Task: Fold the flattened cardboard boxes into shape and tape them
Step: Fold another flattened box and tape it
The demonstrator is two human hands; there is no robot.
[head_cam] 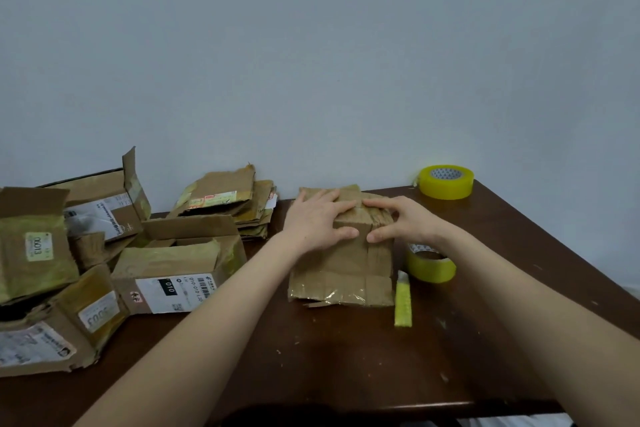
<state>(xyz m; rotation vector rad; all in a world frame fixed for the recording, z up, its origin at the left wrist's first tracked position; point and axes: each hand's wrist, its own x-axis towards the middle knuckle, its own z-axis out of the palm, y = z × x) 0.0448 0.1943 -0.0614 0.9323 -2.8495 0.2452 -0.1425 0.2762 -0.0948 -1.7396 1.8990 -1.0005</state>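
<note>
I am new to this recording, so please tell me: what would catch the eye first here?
The left hand and right hand press on a brown cardboard box in the middle. A yellow tape roll lies at the far right; taped boxes pile up on the left.

Dark table (346, 357) (scuffed) — pale wall (311, 45)

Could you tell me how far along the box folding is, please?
Done: several shaped boxes sit piled at the left. In hand: the left hand and right hand press on the top of one cardboard box. Left: taping it, then the stack of flattened boxes by the wall.
</note>
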